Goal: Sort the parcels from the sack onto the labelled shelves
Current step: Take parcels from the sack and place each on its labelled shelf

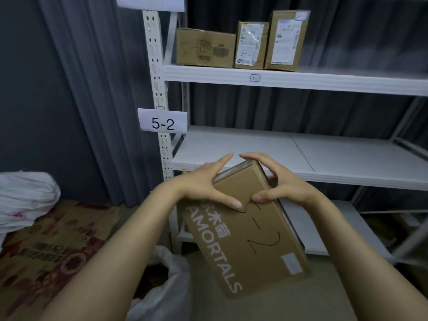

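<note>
Above the 5-2 label (pixel 162 121), another label (pixel 150 2) is cut off by the top edge, its figures unreadable. Up and right of the 5-2 label, print on the boxes (pixel 251 46) and a shelf tag (pixel 255 78) is too small to read. Below it, thumbs of the left hand (pixel 203 184) and right hand (pixel 284 184) cover the parcel's (pixel 250 239) first handwritten mark. Lower left, a white bag (pixel 25 198) runs off-frame. The sack (pixel 171 274) below shows only a dark interior.
</note>
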